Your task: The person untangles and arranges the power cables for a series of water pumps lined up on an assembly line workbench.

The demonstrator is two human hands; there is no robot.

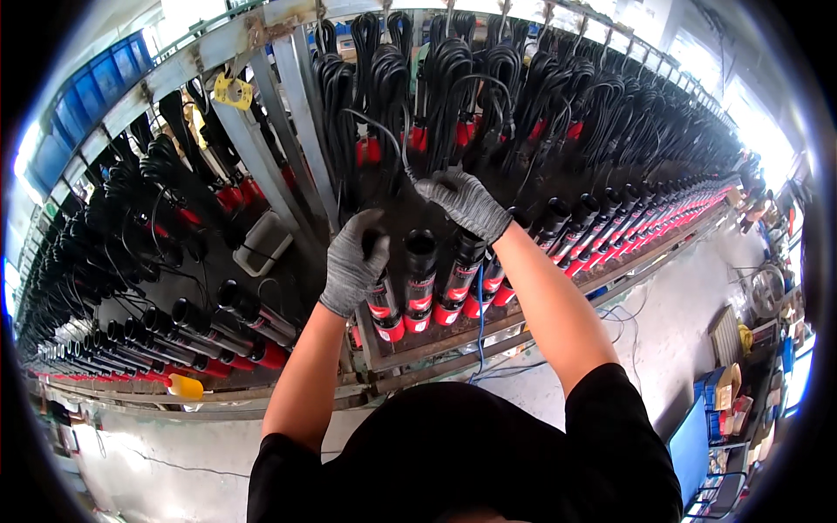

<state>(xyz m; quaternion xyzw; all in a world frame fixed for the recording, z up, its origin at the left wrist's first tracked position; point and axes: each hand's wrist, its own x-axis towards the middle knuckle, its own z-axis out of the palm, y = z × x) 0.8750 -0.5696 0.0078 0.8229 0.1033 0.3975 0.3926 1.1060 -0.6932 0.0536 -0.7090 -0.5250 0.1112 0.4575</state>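
My left hand (351,268), in a grey knit glove, curls around the dark upper end of a black-and-red cylindrical tool body (384,307). The tool body stands upright at the left end of a row, its top partly hidden by the fingers. My right hand (466,204), gloved alike, is closed at the fingertips on a thin dark cable (405,157) that rises from there toward the hanging coils. Below the right hand are more upright tool bodies, one with an open black top (420,242) and another beside it (460,275).
Thick bundles of coiled black cable (388,78) hang from the rack behind. A metal upright (312,131) divides the bench, and more tool bodies (248,309) lean to its left. A grey tray (263,244) and a yellow-handled item (185,386) lie there. A blue cord (480,322) hangs over the front edge.
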